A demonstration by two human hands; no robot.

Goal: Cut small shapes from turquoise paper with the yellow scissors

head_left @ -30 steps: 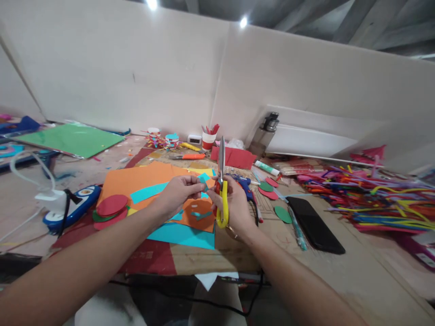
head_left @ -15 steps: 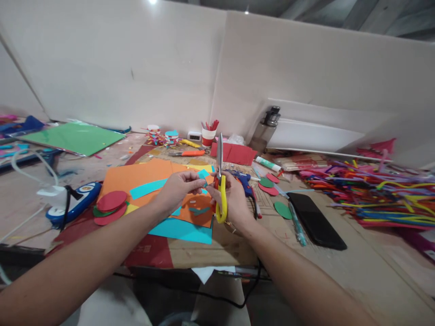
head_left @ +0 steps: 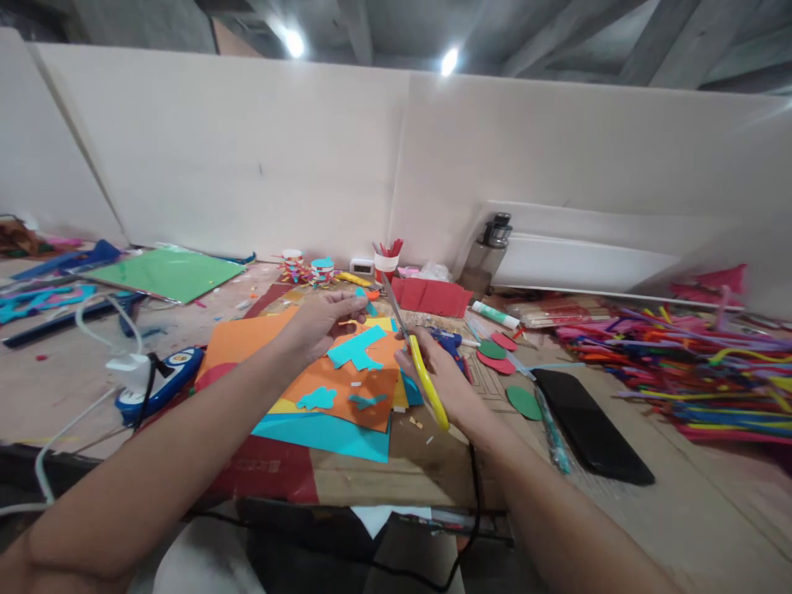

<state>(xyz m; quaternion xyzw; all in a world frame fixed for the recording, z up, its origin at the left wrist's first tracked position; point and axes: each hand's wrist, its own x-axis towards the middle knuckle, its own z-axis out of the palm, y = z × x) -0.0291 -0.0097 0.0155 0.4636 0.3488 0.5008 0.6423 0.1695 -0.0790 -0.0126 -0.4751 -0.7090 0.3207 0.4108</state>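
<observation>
My left hand [head_left: 325, 323] pinches a small light-blue paper piece [head_left: 366, 302] between thumb and fingers. In my right hand [head_left: 440, 367] are yellow-handled scissors [head_left: 428, 381], their blades pointing up and away to the left, apart from the paper piece. Below and between the hands, a T-like light-blue paper offcut [head_left: 357, 350] lies on an orange sheet [head_left: 238, 337]. Closer to me on that sheet are a cloud-like blue cutout [head_left: 318, 399] and a small blue scrap [head_left: 366, 402]. A light-blue sheet [head_left: 327, 439] sticks out under the orange one.
A black phone [head_left: 591, 425], glue stick [head_left: 495, 314] and green paper circle [head_left: 524, 403] lie to the right, with a pile of pipe cleaners [head_left: 686, 363] beyond. Behind stand a cup [head_left: 387, 266] and a bottle [head_left: 483, 256]. A blue power strip [head_left: 157, 388] sits left.
My hands have moved apart; the left went up and left with the small piece. The scissors have tilted leftward. The blue offcut now shows on the orange sheet. The view has tilted up.
</observation>
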